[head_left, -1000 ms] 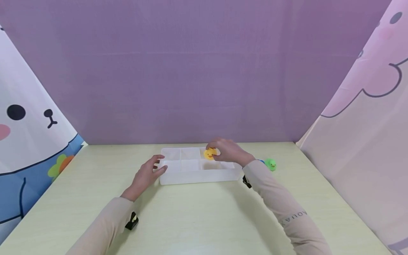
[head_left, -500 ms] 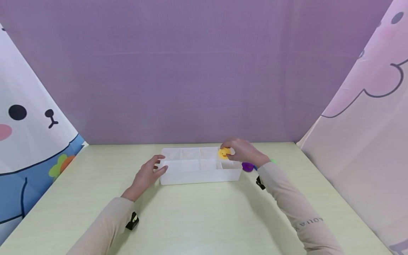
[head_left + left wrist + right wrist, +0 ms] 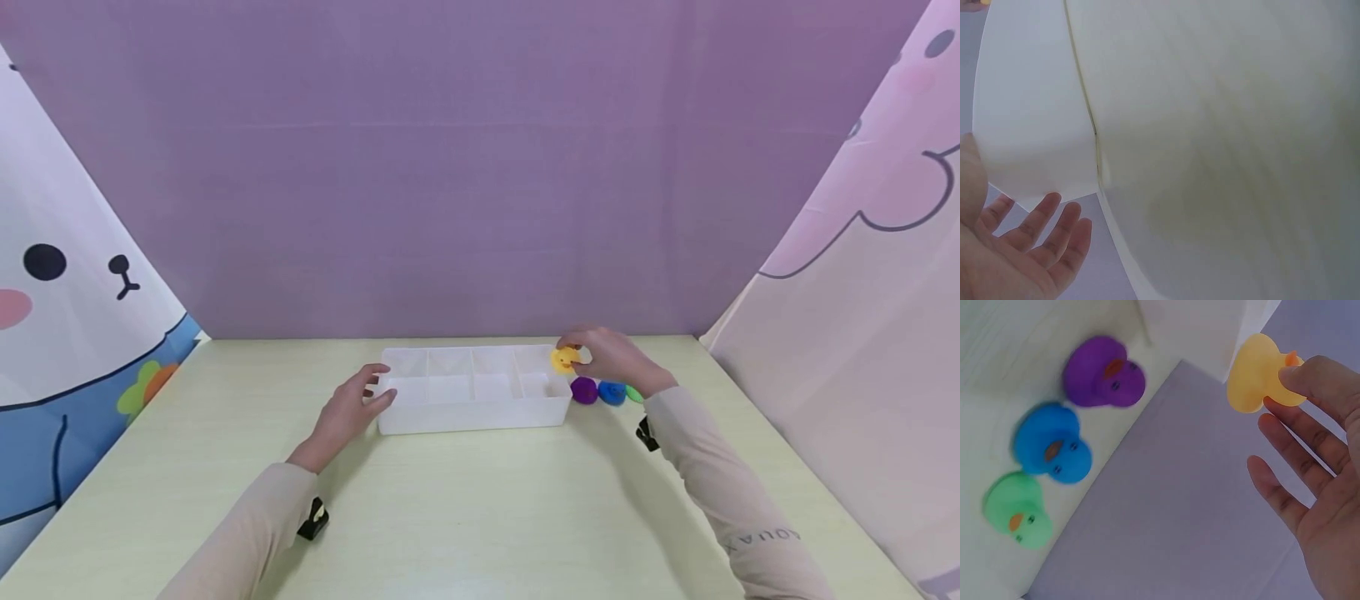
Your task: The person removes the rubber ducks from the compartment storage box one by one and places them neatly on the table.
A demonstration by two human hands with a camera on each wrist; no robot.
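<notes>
A yellow rubber duck (image 3: 1252,375) is pinched between the thumb and fingers of my right hand (image 3: 1329,437), held up by the right end of a white divided box (image 3: 472,417). In the head view that duck (image 3: 564,360) overlaps the box's back right corner, with the right hand (image 3: 618,358) just right of it. My left hand (image 3: 343,417) is at the box's left end, thumb and fingers spread about its corner. The left wrist view has the left hand (image 3: 1022,256) with loosely bent fingertips right at the box's end wall (image 3: 1041,162).
Purple (image 3: 1100,375), blue (image 3: 1054,444) and green (image 3: 1017,509) rubber ducks stand in a row on the table (image 3: 465,517), right of the box. A purple cloth (image 3: 465,208) hangs behind the table, and printed cloths (image 3: 82,333) flank it.
My right hand has moved rightward with the yellow duck, from over the box's compartments to its right end. The purple and blue ducks have come into sight. The left hand has stayed put.
</notes>
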